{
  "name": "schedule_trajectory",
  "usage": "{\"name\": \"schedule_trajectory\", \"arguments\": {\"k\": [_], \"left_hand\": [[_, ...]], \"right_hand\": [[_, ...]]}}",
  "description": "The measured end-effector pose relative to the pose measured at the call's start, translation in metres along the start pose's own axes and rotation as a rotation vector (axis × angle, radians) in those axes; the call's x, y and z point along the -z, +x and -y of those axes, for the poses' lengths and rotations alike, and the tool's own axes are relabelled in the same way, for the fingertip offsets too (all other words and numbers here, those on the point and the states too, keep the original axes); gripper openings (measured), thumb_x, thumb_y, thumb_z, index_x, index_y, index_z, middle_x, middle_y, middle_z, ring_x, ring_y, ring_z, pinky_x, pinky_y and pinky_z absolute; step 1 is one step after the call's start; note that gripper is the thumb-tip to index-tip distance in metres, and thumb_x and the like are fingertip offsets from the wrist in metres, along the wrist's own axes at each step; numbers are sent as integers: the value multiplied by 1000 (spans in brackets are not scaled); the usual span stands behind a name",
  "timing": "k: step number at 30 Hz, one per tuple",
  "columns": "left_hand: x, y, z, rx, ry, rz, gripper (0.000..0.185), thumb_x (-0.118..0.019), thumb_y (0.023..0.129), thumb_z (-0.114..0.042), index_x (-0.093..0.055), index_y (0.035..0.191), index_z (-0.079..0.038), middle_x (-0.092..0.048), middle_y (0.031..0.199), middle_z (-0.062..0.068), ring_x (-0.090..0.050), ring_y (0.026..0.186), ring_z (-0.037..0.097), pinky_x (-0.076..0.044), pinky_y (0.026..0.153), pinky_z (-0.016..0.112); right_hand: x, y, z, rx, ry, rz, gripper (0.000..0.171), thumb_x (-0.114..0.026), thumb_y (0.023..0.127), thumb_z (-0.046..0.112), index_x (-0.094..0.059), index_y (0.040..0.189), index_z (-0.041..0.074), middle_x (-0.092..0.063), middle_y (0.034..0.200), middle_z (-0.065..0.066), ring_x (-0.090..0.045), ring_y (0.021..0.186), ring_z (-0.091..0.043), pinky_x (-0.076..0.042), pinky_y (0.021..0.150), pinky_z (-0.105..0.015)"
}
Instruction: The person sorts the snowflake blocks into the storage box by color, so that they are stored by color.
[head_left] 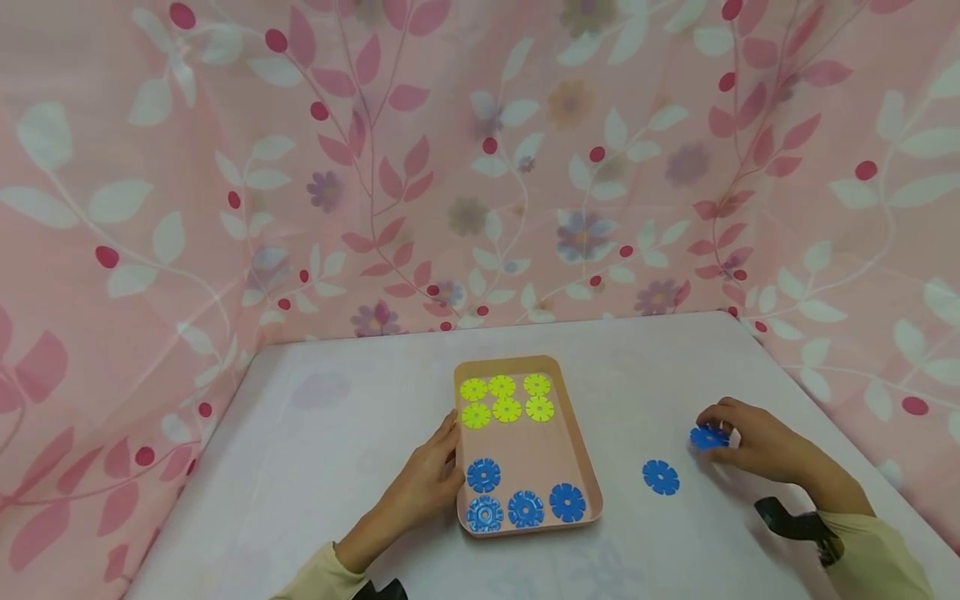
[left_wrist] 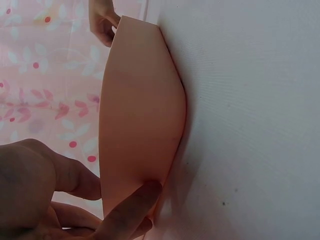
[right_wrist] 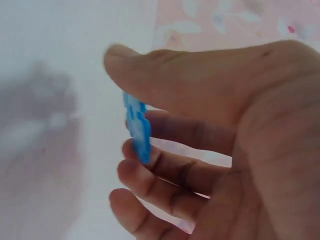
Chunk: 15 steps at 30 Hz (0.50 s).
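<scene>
The blue flower-shaped disc (head_left: 708, 437) is thin, flat plastic with notched petals, and I pinch it between thumb and fingers (right_wrist: 165, 172) of my right hand (head_left: 757, 442) just above the table (head_left: 315, 433), right of the tray (head_left: 581, 467). My left hand (head_left: 427, 483) rests straight-fingered against the pink tray's left edge; another blue disc (head_left: 661, 477) lies between tray and right hand.

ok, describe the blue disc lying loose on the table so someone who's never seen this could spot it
Start at the pink tray in the middle of the white table. Right of the tray, between it and the right hand, one flat blue flower-shaped disc lies alone on the bare tabletop. The other blue discs sit inside the tray or are pinched in the right hand; only this one is untouched and outside the tray.
</scene>
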<state>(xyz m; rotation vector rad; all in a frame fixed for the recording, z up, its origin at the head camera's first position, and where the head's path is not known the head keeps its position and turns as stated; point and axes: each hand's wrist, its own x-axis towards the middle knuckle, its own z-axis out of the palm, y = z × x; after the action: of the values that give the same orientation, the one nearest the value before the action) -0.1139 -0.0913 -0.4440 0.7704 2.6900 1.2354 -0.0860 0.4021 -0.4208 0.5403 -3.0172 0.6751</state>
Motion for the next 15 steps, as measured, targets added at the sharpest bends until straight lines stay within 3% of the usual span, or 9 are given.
{"name": "schedule_trajectory", "arguments": {"k": [6, 15], "left_hand": [[0, -2, 0, -1, -3, -9, 67, -61, 94, 6, -33, 154, 14, -21, 166, 28, -30, 149, 39, -34, 112, 50], [0, 0, -1, -13, 9, -6, 68, -61, 94, 6, -33, 155, 13, -21, 166, 28, -34, 147, 39, -34, 113, 51]], "right_hand": [[4, 7, 10, 19, 11, -63, 42, -91, 78, 15, -70, 113, 3, -60, 102, 3, -56, 85, -11, -57, 66, -27], [9, 15, 24, 44, 3, -128, 42, -92, 79, 21, -71, 110, 5, -56, 94, 8, -54, 82, -9, -54, 62, -25]]}}
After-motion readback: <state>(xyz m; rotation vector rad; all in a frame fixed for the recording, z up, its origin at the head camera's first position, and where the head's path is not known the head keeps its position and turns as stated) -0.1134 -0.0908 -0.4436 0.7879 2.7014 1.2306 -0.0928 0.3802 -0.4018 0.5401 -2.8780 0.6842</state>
